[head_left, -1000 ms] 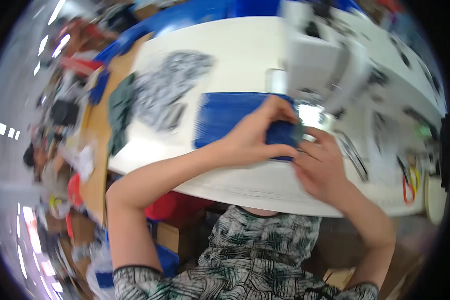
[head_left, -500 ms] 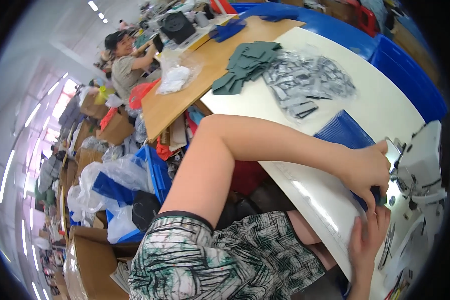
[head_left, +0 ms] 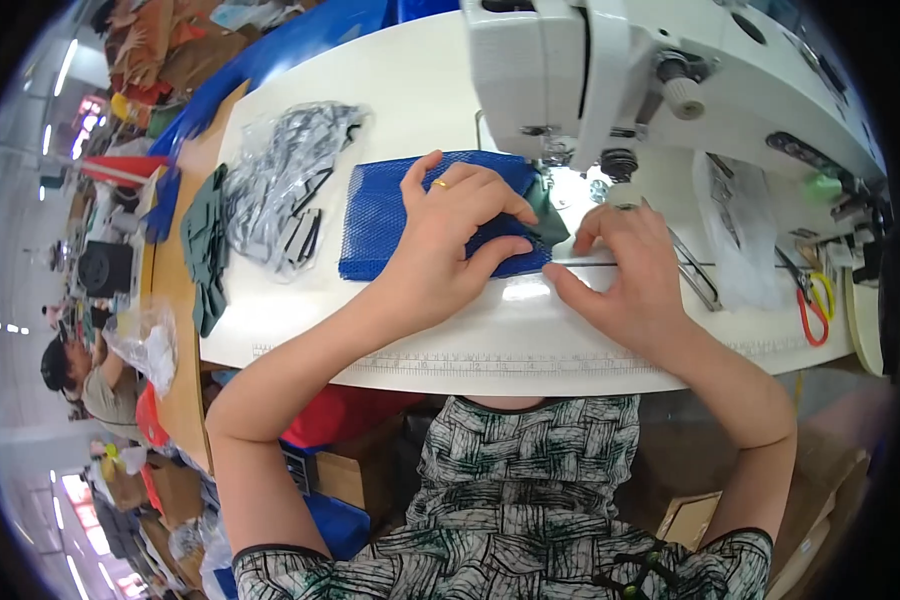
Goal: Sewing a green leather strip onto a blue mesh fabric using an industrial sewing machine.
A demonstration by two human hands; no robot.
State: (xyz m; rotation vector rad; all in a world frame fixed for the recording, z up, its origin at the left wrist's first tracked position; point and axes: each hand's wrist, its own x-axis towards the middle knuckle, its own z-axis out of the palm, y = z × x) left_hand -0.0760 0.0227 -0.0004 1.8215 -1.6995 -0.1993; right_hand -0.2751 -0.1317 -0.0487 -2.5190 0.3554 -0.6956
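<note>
My left hand [head_left: 448, 225] lies on a blue mesh piece [head_left: 374, 217], fingers bent and apart, thumb and index on its right part. A small dark green fabric piece [head_left: 551, 220] sits on the mesh's right end, beside the sewing machine's presser foot and needle area [head_left: 556, 165]. My right hand [head_left: 625, 270] is just right of the mesh, fingers curled but apart, its thumb tip at or near the mesh's lower right corner. Whether that thumb touches it I cannot tell. The white machine head [head_left: 530, 70] overhangs both pieces.
Left are bagged grey strips [head_left: 285, 160] and green fabric pieces [head_left: 205, 250]. Right are tweezers [head_left: 702, 285], a clear bag [head_left: 745, 280] and red-and-yellow scissors [head_left: 813, 312]. A wooden table [head_left: 175, 390] adjoins the white worktop [head_left: 450, 365]. Another person [head_left: 100, 390] works at the far left.
The view swung toward the left side and the other person, then back to the worktop. My hands, close together at the green piece earlier, are now slightly apart, my right fingers more spread.
</note>
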